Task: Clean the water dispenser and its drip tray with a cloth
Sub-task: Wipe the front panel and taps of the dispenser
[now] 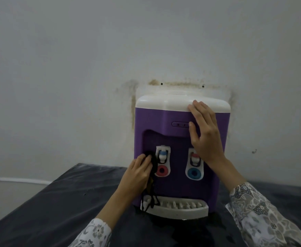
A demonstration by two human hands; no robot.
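Note:
A purple water dispenser (165, 120) with a white top stands on a dark table against the wall. Its white slotted drip tray (182, 208) juts out at the bottom front. My left hand (137, 173) holds a black cloth (152, 168) against the left side of the tap recess, beside the left tap (162, 155). Frayed threads of the cloth hang down over the tray's left end. My right hand (205, 132) lies flat with straight fingers on the dispenser's upper right front, its fingertips on the white top, partly covering the right tap (195, 159).
The dark table (65, 198) extends to the left and right of the dispenser, its left edge running diagonally. A stained white wall (92, 68) rises right behind the machine. A wet patch darkens the table in front of the tray.

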